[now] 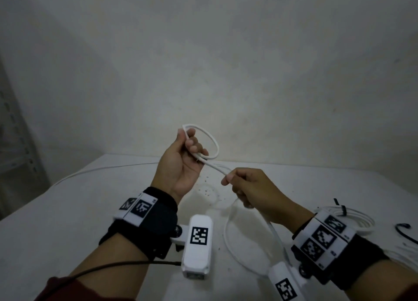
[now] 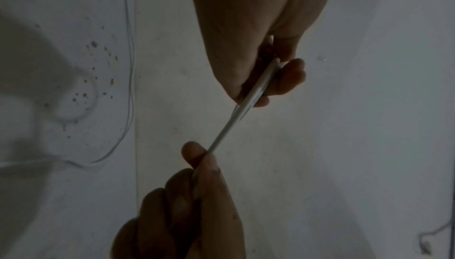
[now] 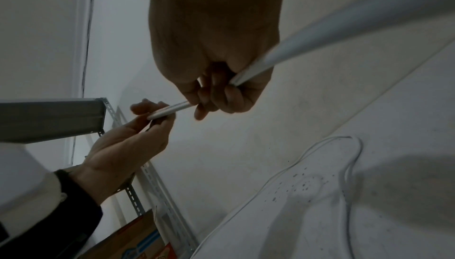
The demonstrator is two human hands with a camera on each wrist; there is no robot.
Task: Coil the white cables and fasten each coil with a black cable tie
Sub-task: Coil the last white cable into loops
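Left hand [image 1: 181,164] raised above the white bench [image 1: 67,221], fingers curled round a small loop of thin white cable [image 1: 211,142]; right hand [image 1: 253,187] pinching the same cable just beside

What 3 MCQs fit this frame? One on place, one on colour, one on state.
1. Where does the already tied coil of white cable lie?
A. On the white table, behind the right wrist
B. On the metal shelf
C. In the left hand

2. What colour is the loose cable tie at the table's right edge?
A. White
B. Black
C. Red

3. What is the left hand doing?
A. Lying flat on the table
B. Hanging empty
C. Holding up a small loop of thin white cable

Answers: 1 A, the head view shows the coil on the table by that wrist. 2 B, it shows dark against the white top. 3 C, its fingers close on the loop while the right hand pinches the strand leading off it.
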